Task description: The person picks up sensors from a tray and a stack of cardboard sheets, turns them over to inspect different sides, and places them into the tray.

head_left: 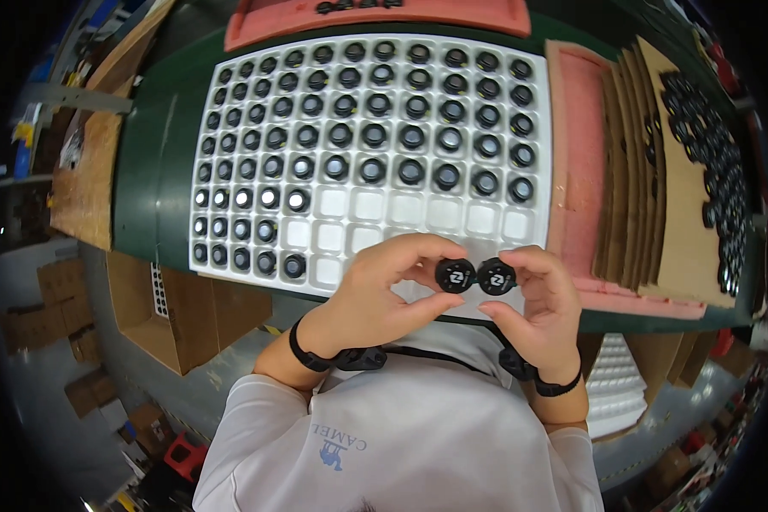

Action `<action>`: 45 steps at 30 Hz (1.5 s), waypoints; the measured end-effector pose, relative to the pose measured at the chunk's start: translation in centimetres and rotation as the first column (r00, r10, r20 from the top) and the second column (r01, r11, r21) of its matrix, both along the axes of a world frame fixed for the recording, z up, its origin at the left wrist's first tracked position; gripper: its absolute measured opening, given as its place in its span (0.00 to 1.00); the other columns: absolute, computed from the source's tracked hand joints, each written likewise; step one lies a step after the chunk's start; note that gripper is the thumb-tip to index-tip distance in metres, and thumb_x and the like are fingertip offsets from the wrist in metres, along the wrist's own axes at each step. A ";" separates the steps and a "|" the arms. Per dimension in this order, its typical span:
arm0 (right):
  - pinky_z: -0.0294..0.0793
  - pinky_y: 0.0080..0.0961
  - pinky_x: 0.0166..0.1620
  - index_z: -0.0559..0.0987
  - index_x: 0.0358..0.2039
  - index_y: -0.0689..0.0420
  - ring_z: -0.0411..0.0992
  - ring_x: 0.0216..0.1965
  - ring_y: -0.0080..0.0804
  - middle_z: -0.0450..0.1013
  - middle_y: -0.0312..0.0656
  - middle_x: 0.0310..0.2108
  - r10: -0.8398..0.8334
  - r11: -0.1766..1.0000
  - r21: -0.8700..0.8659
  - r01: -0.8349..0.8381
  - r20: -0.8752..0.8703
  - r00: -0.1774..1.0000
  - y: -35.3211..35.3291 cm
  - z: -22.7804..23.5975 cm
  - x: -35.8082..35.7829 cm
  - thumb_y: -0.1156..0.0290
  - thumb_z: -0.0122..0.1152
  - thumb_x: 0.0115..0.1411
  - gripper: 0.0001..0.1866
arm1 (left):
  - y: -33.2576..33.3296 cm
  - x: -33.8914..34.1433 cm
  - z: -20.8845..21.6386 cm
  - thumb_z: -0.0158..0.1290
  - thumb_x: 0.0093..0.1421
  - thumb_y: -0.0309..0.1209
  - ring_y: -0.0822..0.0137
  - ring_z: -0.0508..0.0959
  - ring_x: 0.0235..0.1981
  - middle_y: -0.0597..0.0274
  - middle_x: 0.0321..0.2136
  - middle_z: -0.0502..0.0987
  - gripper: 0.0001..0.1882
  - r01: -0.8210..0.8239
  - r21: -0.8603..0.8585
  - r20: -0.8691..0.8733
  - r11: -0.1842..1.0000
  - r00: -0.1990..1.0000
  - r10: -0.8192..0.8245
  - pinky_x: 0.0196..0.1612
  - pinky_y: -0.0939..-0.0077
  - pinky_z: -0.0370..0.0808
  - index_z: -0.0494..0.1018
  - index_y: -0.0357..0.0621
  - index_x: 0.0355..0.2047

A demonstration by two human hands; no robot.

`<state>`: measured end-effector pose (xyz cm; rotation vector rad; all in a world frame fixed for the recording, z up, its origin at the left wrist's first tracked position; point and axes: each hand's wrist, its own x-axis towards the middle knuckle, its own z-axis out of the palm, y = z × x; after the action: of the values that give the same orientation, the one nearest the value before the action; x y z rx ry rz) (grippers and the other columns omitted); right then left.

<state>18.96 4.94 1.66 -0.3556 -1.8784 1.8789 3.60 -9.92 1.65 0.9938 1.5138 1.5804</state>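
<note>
My left hand [392, 286] pinches a round black cap-like part [455, 276] with a pale mark on its flat face. A matching black part [496, 277] is held between the thumb and fingers of my right hand [538, 303]. The two parts are side by side, faces up, almost touching, above the near edge of a white moulded tray [401, 206]. Rows of similar black parts [374, 135] sit in the tray's far pockets and down its left side. Several pockets at the near middle and right hold nothing.
Pink foam [576, 171] borders the tray at the right, and another pink foam piece [375, 19] lies beyond it. Upright cardboard dividers [631, 171] stand at the right, beside many loose black parts [708, 162]. Below the green table [149, 171] is an open carton [166, 316].
</note>
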 end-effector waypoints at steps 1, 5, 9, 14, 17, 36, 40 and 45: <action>0.73 0.25 0.43 0.74 0.47 0.63 0.72 0.37 0.29 0.73 0.41 0.39 -0.008 1.000 0.012 0.008 0.019 1.000 0.1 0.3 -0.4 0.84 0.68 0.50 0.23 | -0.1 0.0 -0.2 0.63 0.50 0.16 0.69 0.79 0.41 0.57 0.42 0.77 0.24 0.012 -0.036 -0.003 0.999 1.000 -0.012 0.42 0.76 0.79 0.72 0.35 0.48; 0.74 0.26 0.40 0.75 0.45 0.63 0.73 0.36 0.33 0.73 0.43 0.36 0.064 0.942 0.318 -0.110 0.149 0.987 1.3 1.2 -1.7 0.84 0.65 0.51 0.19 | -1.4 -1.1 -0.4 0.60 0.52 0.17 0.69 0.79 0.40 0.57 0.42 0.77 0.21 -0.023 -0.129 -0.111 0.991 0.994 0.009 0.42 0.76 0.79 0.74 0.37 0.48; 0.74 0.29 0.39 0.76 0.42 0.64 0.74 0.35 0.39 0.73 0.46 0.35 0.174 0.856 0.433 -0.281 0.270 0.947 1.3 2.5 -4.6 0.83 0.62 0.52 0.15 | -3.2 -2.9 -0.8 0.57 0.54 0.16 0.66 0.80 0.39 0.55 0.40 0.77 0.17 -0.206 -0.161 -0.383 0.965 0.914 0.131 0.42 0.76 0.79 0.75 0.37 0.45; 0.74 0.30 0.42 0.77 0.42 0.61 0.74 0.38 0.41 0.74 0.47 0.36 0.263 0.696 0.609 -0.380 0.276 0.924 0.9 1.3 -8.9 0.82 0.60 0.53 0.14 | -4.9 -5.5 -1.5 0.57 0.51 0.16 0.60 0.80 0.37 0.55 0.38 0.78 0.15 -0.485 -0.091 -0.769 0.870 0.589 0.248 0.40 0.72 0.79 0.76 0.37 0.41; 0.74 0.33 0.42 0.76 0.40 0.62 0.73 0.40 0.44 0.74 0.47 0.39 0.307 0.549 0.706 -0.447 0.328 0.894 0.1 0.8 -11.1 0.81 0.60 0.52 0.13 | -4.9 -6.2 -1.7 0.58 0.49 0.17 0.58 0.79 0.37 0.57 0.37 0.78 0.15 -0.523 -0.045 -0.872 0.851 0.436 0.222 0.39 0.70 0.78 0.77 0.39 0.39; 0.73 0.32 0.38 0.77 0.27 0.59 0.71 0.38 0.38 0.70 0.41 0.34 0.293 0.304 0.858 -0.414 0.329 0.898 -1.1 -1.4 -13.9 0.74 0.63 0.49 0.05 | -5.1 -7.0 -2.6 0.59 0.46 0.24 0.60 0.75 0.40 0.63 0.37 0.78 0.11 -0.458 -0.057 -0.965 0.887 0.255 0.069 0.43 0.65 0.71 0.79 0.43 0.33; 0.73 0.32 0.38 0.78 0.30 0.58 0.71 0.38 0.38 0.72 0.40 0.37 0.288 0.376 0.863 -0.338 0.238 0.928 -0.2 0.4 -12.2 0.72 0.65 0.49 0.07 | -4.4 -6.8 -1.8 0.58 0.47 0.25 0.56 0.74 0.40 0.57 0.39 0.76 0.12 -0.464 -0.126 -0.956 0.877 0.293 0.018 0.44 0.62 0.70 0.78 0.39 0.34; 0.73 0.33 0.39 0.78 0.31 0.58 0.71 0.38 0.38 0.72 0.40 0.38 0.199 0.465 0.846 -0.262 0.189 0.962 1.9 5.6 -7.8 0.72 0.67 0.49 0.09 | -3.9 -5.4 0.2 0.60 0.45 0.21 0.51 0.75 0.42 0.53 0.40 0.76 0.14 -0.435 -0.170 -0.932 0.884 0.361 -0.001 0.45 0.61 0.71 0.77 0.39 0.36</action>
<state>11.15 6.84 7.30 0.2128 -2.7316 0.7763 -1.82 -13.86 1.82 1.5920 2.7162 0.6816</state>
